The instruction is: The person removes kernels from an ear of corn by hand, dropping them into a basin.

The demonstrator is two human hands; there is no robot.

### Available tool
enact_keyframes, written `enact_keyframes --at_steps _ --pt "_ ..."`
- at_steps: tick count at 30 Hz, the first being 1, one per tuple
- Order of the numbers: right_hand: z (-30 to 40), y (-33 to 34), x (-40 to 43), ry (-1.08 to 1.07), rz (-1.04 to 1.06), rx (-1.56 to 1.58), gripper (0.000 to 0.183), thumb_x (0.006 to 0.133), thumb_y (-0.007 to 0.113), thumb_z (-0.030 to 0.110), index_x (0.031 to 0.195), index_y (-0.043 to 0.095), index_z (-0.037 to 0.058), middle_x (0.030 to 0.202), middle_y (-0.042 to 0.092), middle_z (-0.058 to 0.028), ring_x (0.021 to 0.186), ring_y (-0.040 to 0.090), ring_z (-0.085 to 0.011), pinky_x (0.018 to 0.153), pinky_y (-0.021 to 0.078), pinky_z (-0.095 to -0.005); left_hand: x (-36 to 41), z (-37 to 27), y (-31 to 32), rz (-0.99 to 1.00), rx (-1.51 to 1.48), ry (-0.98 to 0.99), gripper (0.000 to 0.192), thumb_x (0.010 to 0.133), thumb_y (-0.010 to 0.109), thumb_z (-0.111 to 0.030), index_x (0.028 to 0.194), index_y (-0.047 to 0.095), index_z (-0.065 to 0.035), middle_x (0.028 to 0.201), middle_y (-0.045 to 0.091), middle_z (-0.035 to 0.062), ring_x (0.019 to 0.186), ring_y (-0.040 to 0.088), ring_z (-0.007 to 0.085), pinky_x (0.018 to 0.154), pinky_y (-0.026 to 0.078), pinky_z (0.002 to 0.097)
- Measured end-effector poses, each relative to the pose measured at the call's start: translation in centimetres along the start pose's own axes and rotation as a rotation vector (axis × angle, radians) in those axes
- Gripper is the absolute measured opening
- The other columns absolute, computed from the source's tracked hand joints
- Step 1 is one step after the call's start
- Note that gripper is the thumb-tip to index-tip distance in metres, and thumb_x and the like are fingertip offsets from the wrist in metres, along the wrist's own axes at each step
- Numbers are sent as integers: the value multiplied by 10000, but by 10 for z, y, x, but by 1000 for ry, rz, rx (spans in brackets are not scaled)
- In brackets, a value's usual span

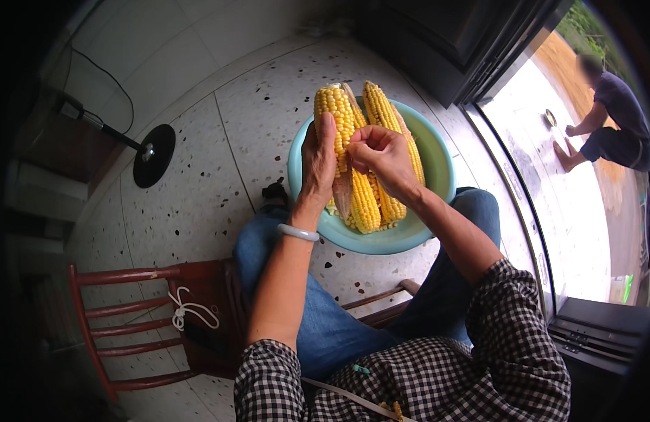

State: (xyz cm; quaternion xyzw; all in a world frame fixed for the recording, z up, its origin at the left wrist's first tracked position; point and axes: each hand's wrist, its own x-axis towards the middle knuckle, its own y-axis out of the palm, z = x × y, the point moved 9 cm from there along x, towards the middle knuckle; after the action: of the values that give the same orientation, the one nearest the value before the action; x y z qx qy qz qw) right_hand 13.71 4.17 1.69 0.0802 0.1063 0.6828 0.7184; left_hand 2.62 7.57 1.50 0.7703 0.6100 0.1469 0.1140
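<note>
My left hand (319,158) is wrapped around the left side of a yellow ear of corn (333,100), holding it tilted upright over a light-green plastic basin (370,247). Against the right side of this ear, the bent fingers and thumb of my right hand (380,155) press on the kernels; whether they pinch anything is hidden. More ears of corn lie in the basin, one (365,208) below my right hand and another (380,103) behind it. Loose kernels (389,224) show beneath them. A dry brownish strip of husk (343,192) hangs below the held ear.
A red-brown wooden chair (130,274) with a knotted white cord (180,314) stands at the left. Beyond it is a round black stand base (155,155). A dark door (420,47) is at the upper right. Outside the doorway, a person (618,105) crouches low.
</note>
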Motion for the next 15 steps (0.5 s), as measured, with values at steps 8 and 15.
enact_keyframes --at_steps 8,15 --pt "-1 -2 3 32 29 -68 136 774 651 77 842 610 -33 687 617 -51 543 566 -94 506 467 -219 0 1 3 44 14 -39 585 987 435 -517 1244 509 3 1127 577 103 973 584 160 836 493 276" --pt "6 -4 1 -48 109 -213 133 755 658 74 845 606 -8 739 611 -18 648 563 -69 599 464 -208 -5 12 8 49 -345 -274 676 956 422 -592 1368 428 -56 1251 550 104 1121 565 190 940 480 306"
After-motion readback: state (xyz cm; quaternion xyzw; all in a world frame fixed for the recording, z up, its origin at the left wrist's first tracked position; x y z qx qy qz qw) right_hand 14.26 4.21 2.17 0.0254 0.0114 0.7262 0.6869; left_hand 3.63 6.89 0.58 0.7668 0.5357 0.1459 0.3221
